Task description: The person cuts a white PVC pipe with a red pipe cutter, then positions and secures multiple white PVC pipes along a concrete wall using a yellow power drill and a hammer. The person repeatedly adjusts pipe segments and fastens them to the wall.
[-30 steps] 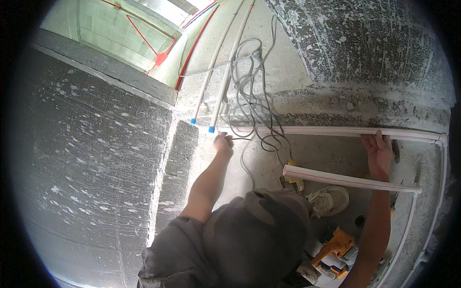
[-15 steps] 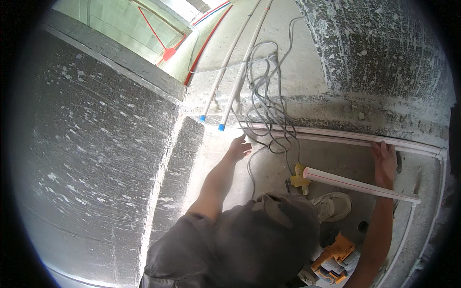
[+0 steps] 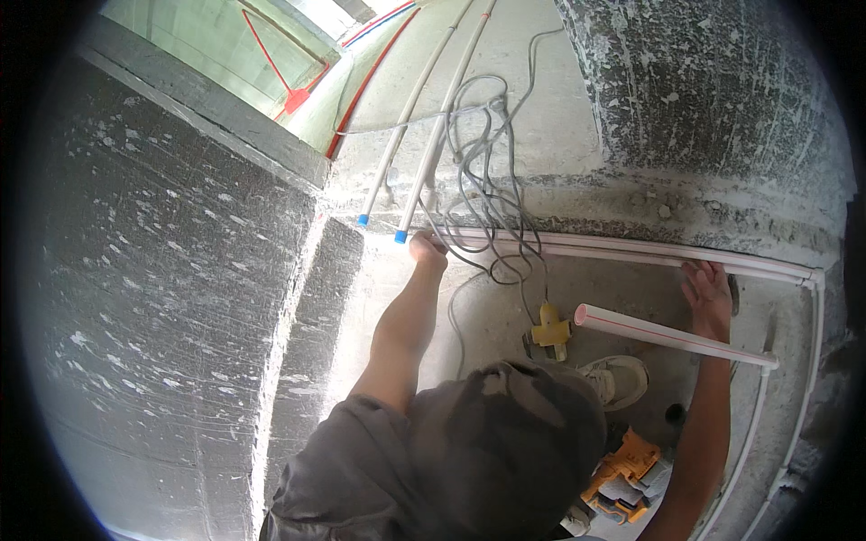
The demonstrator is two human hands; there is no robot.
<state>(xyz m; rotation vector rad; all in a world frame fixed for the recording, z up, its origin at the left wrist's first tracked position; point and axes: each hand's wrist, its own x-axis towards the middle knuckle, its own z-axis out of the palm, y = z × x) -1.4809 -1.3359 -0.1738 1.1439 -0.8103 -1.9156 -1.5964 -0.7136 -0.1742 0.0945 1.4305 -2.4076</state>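
Observation:
Two long white pipes (image 3: 595,248) run side by side along the foot of the wall. At their left end my left hand (image 3: 428,248) is closed around a pipe end, just beside a blue-capped upright pipe (image 3: 415,180); the exact grip is partly hidden. My right hand (image 3: 710,293) reaches to the same run near its right end, fingers curled against the lower pipe. A short, thicker white pipe with a red stripe (image 3: 677,335) juts out over my right forearm. Grey cable (image 3: 492,153) hangs in loose loops across the pipes between my hands.
A yellow socket block (image 3: 550,332) lies on the floor next to a light shoe (image 3: 618,380). An orange and grey power tool (image 3: 627,473) rests below it. Thin white pipes (image 3: 816,361) follow the right wall. A second blue-capped pipe (image 3: 388,162) stands at the left.
My left hand has moved up and left to the pipe end, and its fingers have closed. My right hand stays at the pipes. The whole view has shifted slightly.

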